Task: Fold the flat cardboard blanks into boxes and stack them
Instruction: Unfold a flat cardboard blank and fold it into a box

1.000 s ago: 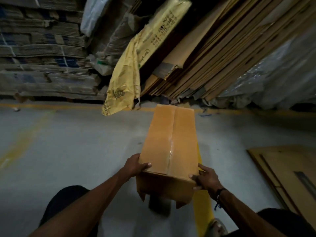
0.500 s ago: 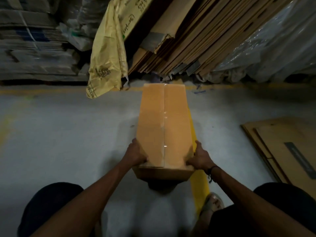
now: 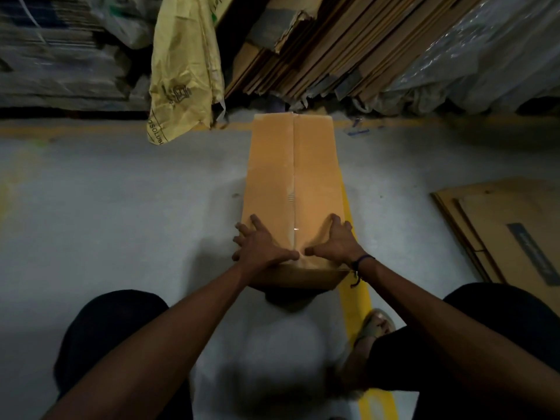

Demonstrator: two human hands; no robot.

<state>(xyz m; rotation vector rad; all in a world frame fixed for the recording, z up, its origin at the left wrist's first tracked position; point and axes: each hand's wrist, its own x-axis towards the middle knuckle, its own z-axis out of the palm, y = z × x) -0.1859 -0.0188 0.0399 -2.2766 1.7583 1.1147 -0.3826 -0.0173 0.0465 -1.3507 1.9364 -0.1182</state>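
Note:
A long brown cardboard box [image 3: 292,177] rests on the grey floor straight ahead, its two top flaps meeting along a taped centre seam. My left hand [image 3: 260,247] lies flat with spread fingers on the near left flap. My right hand [image 3: 335,244] presses the near right flap, fingers spread, a dark cord at its wrist. The thumbs nearly meet at the seam. A stack of flat cardboard blanks [image 3: 509,228] lies on the floor to the right.
Leaning cardboard sheets [image 3: 348,47] and a hanging yellow bag [image 3: 181,71] fill the back. Bundled cardboard [image 3: 60,56] is stacked at back left, plastic-wrapped goods [image 3: 500,56] at back right. A yellow floor stripe [image 3: 360,298] runs under the box. My sandalled foot [image 3: 375,325] is beside it.
The box was held by its near sides and came down onto the floor. Both hands moved from the sides onto the top flaps and now press flat near the seam.

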